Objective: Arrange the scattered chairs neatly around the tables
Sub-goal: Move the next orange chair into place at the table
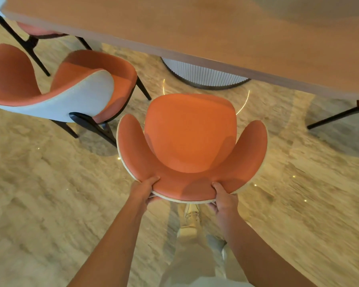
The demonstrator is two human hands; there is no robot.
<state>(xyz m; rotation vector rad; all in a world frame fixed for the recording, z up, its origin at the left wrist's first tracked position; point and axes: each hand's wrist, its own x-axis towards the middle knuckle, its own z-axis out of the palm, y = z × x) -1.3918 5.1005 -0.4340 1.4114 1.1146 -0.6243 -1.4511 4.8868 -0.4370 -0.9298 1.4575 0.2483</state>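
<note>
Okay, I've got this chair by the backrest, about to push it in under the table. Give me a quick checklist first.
1. Both hands gripping the chair backrest: left hand, right hand: ok.
2. Seat facing the table: ok.
3. Floor clear between seat and table base: ok.
4. Gap to the neighbouring chair on the left: narrow, but apart: ok.
5. Chair legs free of snags: cannot tell, hidden under the seat.
6. Seat fits under the tabletop: cannot tell.

My orange chair [190,131], cream-backed, stands upright facing the wooden table [195,32], its seat just short of the edge; a matching chair [87,88] stands left.
</note>
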